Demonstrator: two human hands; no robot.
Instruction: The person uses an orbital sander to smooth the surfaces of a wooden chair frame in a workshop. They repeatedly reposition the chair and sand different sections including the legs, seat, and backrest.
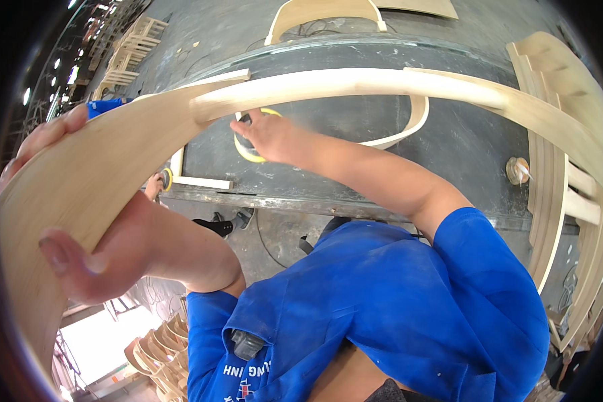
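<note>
A long curved pale wooden chair part (355, 82) arches across the view, its broad left end close to me and its thinner band running to the right. My left hand (120, 248) grips the broad end, thumb on the near face and fingertips over the far edge. Beyond the arch, my right hand (268, 136) is closed around a round black sander with a yellow rim (249, 158), low over the dark table. The wood hides part of that tool. Another curved wooden band (419, 120) lies on the table behind the arch.
Stacked curved wooden parts (549, 208) stand along the right side. A small round brownish object (517, 171) sits on the dark tabletop (472, 157). Another person's hand (154, 186) holds a yellow-edged sander at left. A curved frame (325, 12) is beyond the table.
</note>
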